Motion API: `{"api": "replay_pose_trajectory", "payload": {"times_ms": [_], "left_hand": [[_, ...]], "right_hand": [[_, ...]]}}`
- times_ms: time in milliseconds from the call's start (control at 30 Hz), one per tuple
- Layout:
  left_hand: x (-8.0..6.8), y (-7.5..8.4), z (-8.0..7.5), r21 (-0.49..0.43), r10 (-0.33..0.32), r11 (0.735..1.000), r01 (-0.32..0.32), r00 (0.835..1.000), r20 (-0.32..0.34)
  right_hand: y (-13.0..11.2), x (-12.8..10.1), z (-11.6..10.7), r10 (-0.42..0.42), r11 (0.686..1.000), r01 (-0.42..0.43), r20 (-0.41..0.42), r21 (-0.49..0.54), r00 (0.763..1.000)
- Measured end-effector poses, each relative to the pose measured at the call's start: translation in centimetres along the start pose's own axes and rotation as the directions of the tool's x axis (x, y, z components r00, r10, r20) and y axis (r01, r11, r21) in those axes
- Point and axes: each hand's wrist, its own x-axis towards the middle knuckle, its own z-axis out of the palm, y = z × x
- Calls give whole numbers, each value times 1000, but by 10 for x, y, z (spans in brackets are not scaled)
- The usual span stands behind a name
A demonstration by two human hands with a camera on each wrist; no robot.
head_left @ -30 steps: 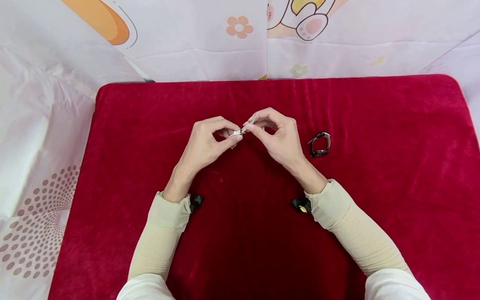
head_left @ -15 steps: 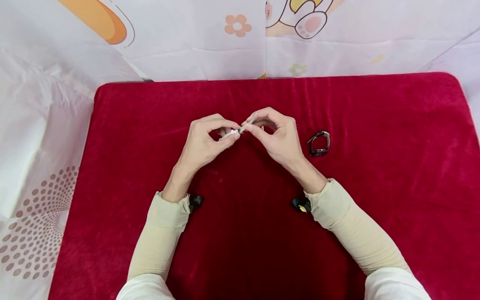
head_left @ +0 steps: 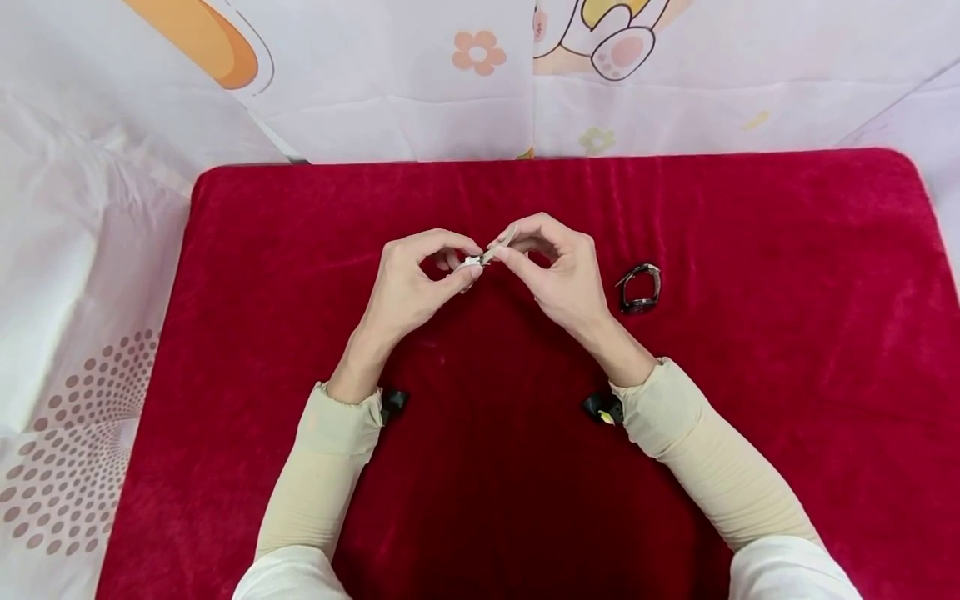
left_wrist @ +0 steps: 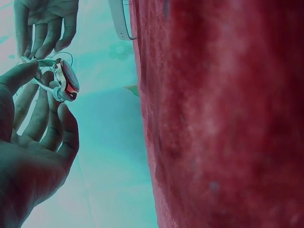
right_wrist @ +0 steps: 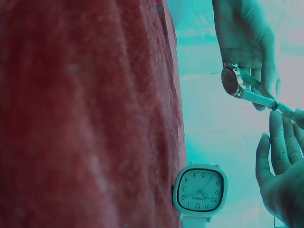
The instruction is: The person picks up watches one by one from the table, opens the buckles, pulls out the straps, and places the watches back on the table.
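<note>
Holding: a small pale watch [head_left: 474, 262] between both hands, raised over the red tabletop [head_left: 750, 417].
Left hand [head_left: 408, 287]: thumb and fingers curled, pinching the watch's case end.
Right hand [head_left: 558, 275]: fingertips pinching the strap, which slants up from the case.
Dark watch [head_left: 640, 288]: lying on the tabletop just right of the right hand, untouched.

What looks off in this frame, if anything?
Nothing spilled or damaged. Both wrist views carry a heavy teal colour cast, unlike the head view. The left hand and right hand pinch a small pale-strapped watch above the red cloth; a dark watch lies on its side on the cloth, apart.
</note>
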Motion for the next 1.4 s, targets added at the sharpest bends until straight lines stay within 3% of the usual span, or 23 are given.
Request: {"api": "replay_pose_trajectory", "payload": {"times_ms": [600, 867, 1400], "left_hand": [[0, 2, 6, 6, -31, 999, 31, 1000, 0], [0, 2, 11, 22, -67, 998, 67, 997, 23], [5, -1, 15, -70, -65, 995, 71, 995, 81]], "right_hand": [[10, -1, -9, 53, 998, -52, 36, -22, 998], [1, 0, -11, 28, 999, -27, 45, -35, 999], [-2, 2, -17, 38, 999, -40, 63, 30, 997]]}}
